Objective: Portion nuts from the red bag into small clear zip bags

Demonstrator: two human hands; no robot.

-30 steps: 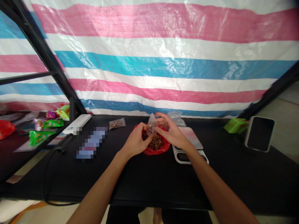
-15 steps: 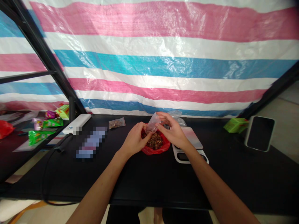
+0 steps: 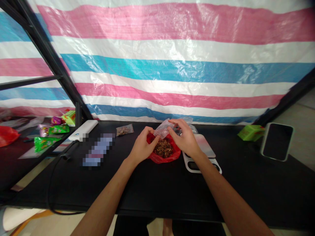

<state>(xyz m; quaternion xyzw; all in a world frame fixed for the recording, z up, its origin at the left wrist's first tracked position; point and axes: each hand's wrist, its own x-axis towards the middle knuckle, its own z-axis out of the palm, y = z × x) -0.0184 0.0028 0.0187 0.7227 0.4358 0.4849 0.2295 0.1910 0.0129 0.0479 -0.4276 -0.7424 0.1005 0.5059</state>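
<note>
Clear bag [image 3: 162,128], flatter now between both hands [image 3: 144,146] [image 3: 184,139] (red bag [image 3: 167,158] below)

Nothing legible on this table, folks! The green snack packets [image 3: 46,143] carry printing too small to read, the green box [image 3: 251,133] likewise, and that pixelated patch [image 3: 98,150] on the worktop [image 3: 157,193] is blurred out entirely.

Bare, sleeveless-looking reach: a person's left forearm [image 3: 105,196] and right forearm [image 3: 228,193] taper to a slender left hand [image 3: 144,147] and right hand [image 3: 184,139]; dark garments [image 3: 130,226] show below the counter [image 3: 172,193].
</note>
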